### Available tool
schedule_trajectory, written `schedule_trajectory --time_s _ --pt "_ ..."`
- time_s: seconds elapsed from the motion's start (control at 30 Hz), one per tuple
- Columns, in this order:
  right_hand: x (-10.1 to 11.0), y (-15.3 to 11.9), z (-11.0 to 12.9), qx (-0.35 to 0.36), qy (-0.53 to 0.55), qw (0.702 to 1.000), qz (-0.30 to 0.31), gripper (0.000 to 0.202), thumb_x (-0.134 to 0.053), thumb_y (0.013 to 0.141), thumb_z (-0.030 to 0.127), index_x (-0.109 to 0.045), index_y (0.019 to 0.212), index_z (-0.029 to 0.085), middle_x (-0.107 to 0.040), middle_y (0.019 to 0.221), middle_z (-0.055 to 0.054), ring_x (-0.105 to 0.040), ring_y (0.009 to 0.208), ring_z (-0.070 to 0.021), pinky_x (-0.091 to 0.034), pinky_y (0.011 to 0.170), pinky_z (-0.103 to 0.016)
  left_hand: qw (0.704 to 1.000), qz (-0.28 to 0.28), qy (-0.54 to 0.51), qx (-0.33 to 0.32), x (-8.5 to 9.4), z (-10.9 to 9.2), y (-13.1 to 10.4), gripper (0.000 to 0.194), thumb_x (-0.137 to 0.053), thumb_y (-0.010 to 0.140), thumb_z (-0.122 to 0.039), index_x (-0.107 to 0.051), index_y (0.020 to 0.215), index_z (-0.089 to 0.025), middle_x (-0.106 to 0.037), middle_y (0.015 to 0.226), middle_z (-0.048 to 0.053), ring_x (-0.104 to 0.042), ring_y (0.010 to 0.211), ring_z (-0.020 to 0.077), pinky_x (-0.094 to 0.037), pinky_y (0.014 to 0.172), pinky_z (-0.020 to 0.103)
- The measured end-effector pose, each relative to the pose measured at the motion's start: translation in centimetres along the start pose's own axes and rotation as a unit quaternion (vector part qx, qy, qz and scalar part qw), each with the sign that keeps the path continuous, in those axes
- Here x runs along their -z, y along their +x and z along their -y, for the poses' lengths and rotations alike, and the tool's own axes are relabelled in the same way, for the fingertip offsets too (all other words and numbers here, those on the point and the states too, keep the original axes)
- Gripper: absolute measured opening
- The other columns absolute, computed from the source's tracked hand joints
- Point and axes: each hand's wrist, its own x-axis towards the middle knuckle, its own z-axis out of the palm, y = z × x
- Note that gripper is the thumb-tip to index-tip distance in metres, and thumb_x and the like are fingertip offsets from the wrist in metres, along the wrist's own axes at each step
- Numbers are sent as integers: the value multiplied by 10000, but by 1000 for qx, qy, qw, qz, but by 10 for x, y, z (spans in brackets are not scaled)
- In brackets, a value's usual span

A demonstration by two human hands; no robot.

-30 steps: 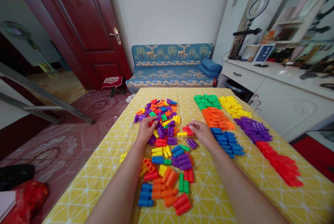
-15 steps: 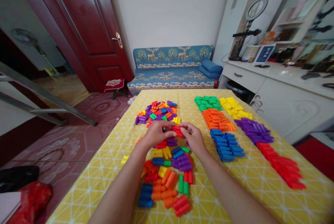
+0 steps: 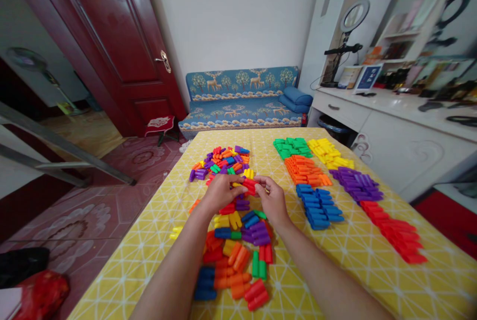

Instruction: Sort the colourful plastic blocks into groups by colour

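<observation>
Between my two hands is a red plastic toy piece [image 3: 249, 186] made of joined tube shapes. My left hand [image 3: 222, 193] grips its left end with thumb and fingers. At its right end, my right hand [image 3: 273, 200] pinches it. Mixed pieces lie loose below and around my hands, among them purple pieces [image 3: 256, 233], orange pieces [image 3: 239, 256], a green piece [image 3: 259, 265] and a red piece [image 3: 257, 294]. Beyond my left hand spreads a heap of mixed colours [image 3: 223, 162]. Part of the loose pieces is hidden by my hands and forearms.
To the right lie single-colour groups: green [image 3: 292, 147], yellow [image 3: 330, 153], orange [image 3: 306, 171], blue [image 3: 318, 206], purple [image 3: 356, 184] and red [image 3: 393, 232]. The yellow patterned tablecloth [image 3: 141, 245] covers the table. A blue sofa [image 3: 242, 104] stands behind, a white dresser [image 3: 402, 136] at right.
The view has shifted slightly, so the whole scene sits a little further left. Both hands still hold the red piece, which has tilted slightly.
</observation>
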Motion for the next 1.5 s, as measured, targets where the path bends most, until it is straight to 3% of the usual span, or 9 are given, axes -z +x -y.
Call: schedule_trajectory --time_s 0.13,0.3,0.47,0.63,0.77,0.9,1.03,1.33,1.5 --pt "5 2 0 13 -19 999 -30 239 -517 839 313 -670 954 170 -691 1013 -81 -626 964 -199 -477 881 -331 1000 9 20 -5 10 5 -1 207 -640 815 -371 -781 797 -219 -759 757 36 -682 688 218 -473 603 274" --pt "-3 -4 6 28 57 998 18 210 -528 859 300 -622 1014 193 -660 1015 -56 -620 915 -172 -507 815 -295 999 11 -30 12 13 -1 -2 471 -485 899 -517 -727 682 -176 -680 627 39 -631 616 196 -467 591 275" --pt "-11 -10 12 48 93 994 37 161 -542 873 291 -608 994 209 -653 969 -40 -616 904 -162 -503 831 -293 965 92 -241 46 5 -14 -2 517 -440 905 -574 -697 1094 -168 -705 765 44 -651 666 192 -504 584 264" --pt "-7 -7 16 116 105 987 19 75 -609 842 267 -664 837 217 -645 966 -37 -604 968 -176 -481 889 -319 910 152 -372 99 -2 -23 -3 736 -731 719 -513 -534 1330 -153 -705 882 53 -645 650 158 -532 601 264" --pt "-5 -5 15 104 68 992 10 139 -567 876 278 -692 856 219 -645 945 -40 -603 956 -173 -497 804 -289 937 84 -318 122 -4 -21 -1 589 -740 685 -505 -685 1102 -93 -670 693 33 -572 532 124 -487 552 245" --pt "-8 -7 9 79 7 996 41 235 -646 821 303 -669 1043 229 -640 1022 -42 -615 865 -161 -506 692 -264 990 3 -116 76 -6 -14 1 391 -673 744 -485 -757 822 -111 -618 589 18 -508 527 120 -367 500 216" --pt "-12 -11 8 120 -97 987 54 412 -740 715 213 -641 1114 237 -638 1069 -48 -610 970 -194 -513 815 -318 993 -57 22 99 -8 -17 1 372 -677 729 -488 -775 797 -136 -475 450 -28 -393 464 99 -237 464 224" --pt "-12 -11 8 171 -159 972 36 353 -647 778 159 -617 1124 220 -656 1074 -64 -625 1001 -207 -531 846 -349 993 -43 -60 88 -18 -22 0 389 -653 759 -499 -768 851 -139 -492 502 -34 -375 478 87 -236 460 212" --pt "-13 -14 11 173 -192 966 25 354 -651 773 186 -609 1125 199 -629 1061 -79 -622 983 -219 -543 831 -361 995 -68 -52 57 -21 -25 -1 357 -639 789 -480 -758 842 -148 -599 553 -13 -484 503 108 -307 476 212"
